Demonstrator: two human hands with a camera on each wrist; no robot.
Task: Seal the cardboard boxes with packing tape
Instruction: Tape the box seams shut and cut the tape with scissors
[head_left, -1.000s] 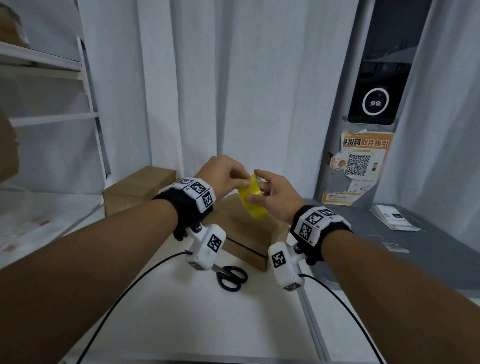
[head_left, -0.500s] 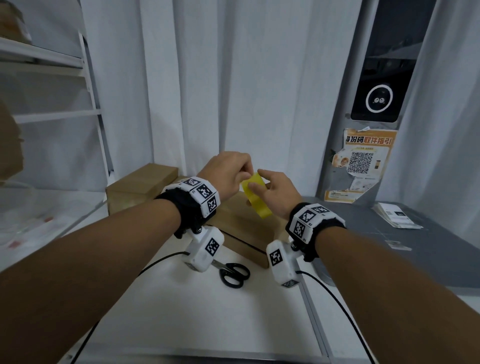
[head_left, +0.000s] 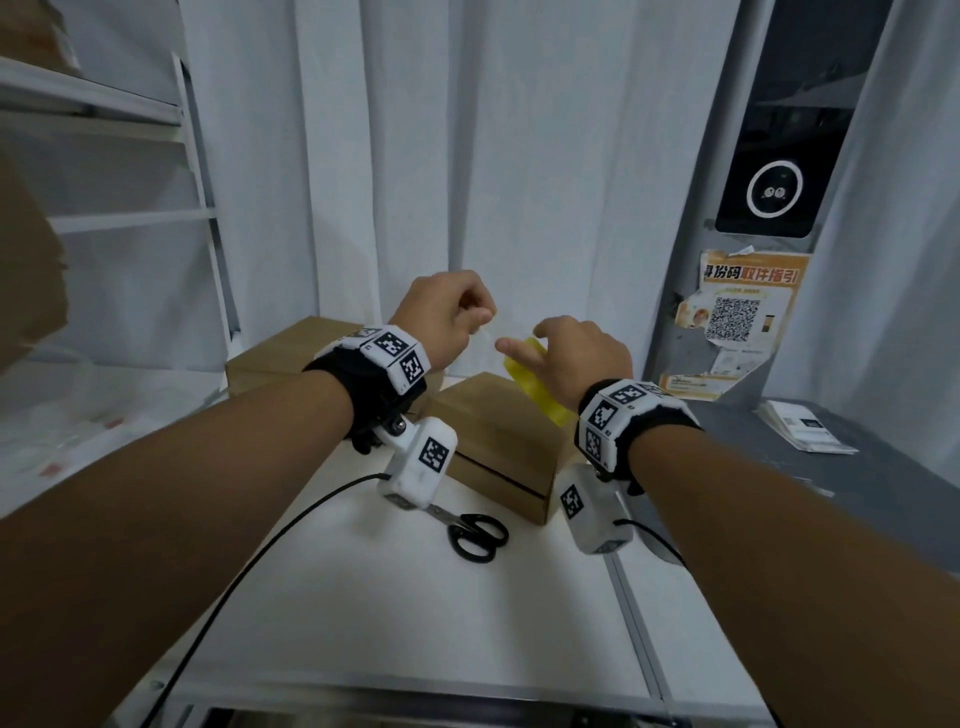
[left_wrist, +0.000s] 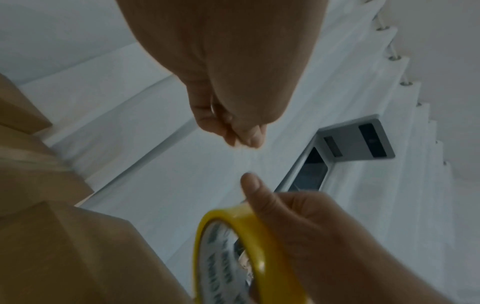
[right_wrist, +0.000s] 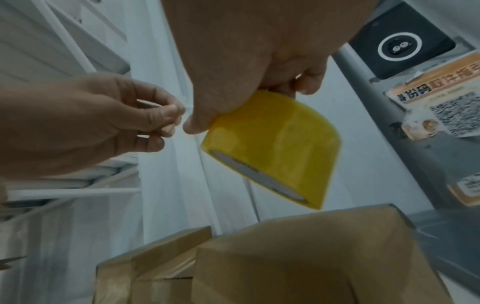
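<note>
Yellow tape roll (head_left: 540, 382), frame centre above near box (head_left: 498, 441), gripped by right hand (head_left: 582, 358). Left hand (head_left: 441, 317) pinches clear tape end, just started. Near box w/o tape yet; far box (right_wrist: 145, 273) looks taped. Scissors (head_left: 475, 535) on desk (head_left: 415, 623).

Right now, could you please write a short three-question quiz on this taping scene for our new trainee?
1. Multiple choice: which hand holds the yellow tape roll? A) the left hand B) the right hand C) neither
2. True or false: the scissors lie on top of the near cardboard box.
3. Fill in: the left hand pinches the pulled-out tape end with its ____.

Key: 1 B. 2 False; they lie on the white table in front of that box. 3 fingertips.
</note>
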